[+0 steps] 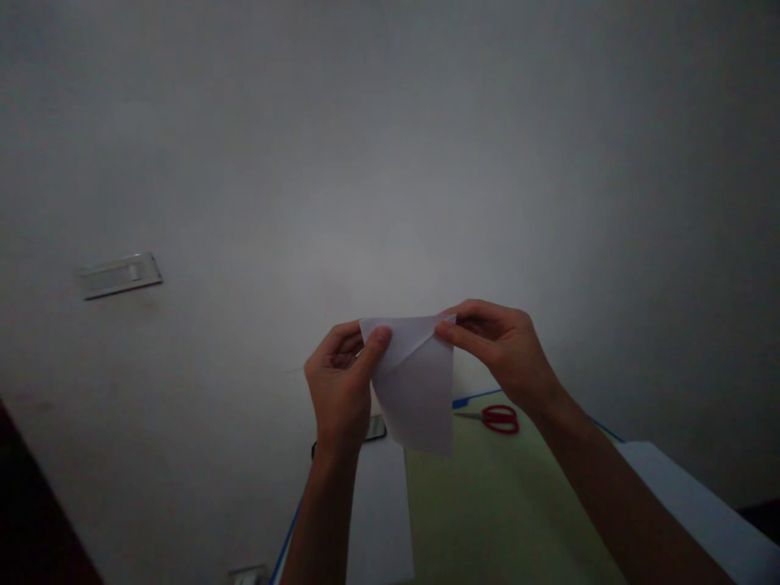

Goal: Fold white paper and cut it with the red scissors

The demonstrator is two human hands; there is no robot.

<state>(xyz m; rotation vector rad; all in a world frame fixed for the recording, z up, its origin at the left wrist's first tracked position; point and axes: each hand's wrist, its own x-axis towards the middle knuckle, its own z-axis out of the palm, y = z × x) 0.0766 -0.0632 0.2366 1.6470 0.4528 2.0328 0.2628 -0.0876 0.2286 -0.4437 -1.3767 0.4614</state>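
Observation:
A white sheet of paper [420,390] with a slanting fold near its top hangs upright between my hands, above the table. My left hand [344,382] pinches its upper left corner, thumb in front and fingers behind. At the upper right corner, my right hand [503,341] grips the sheet between thumb and fingers. The fingertips behind the paper are hidden. Beyond the sheet, to its right, scissors [500,418] with red handles lie on the table, their blades pointing left.
The table has a green top [505,504] with blue edging. White paper [381,520] lies at its left, and another white sheet [688,496] at its right. A dark-edged flat object [376,428] sits behind my left wrist. The wall carries a switch plate [119,276].

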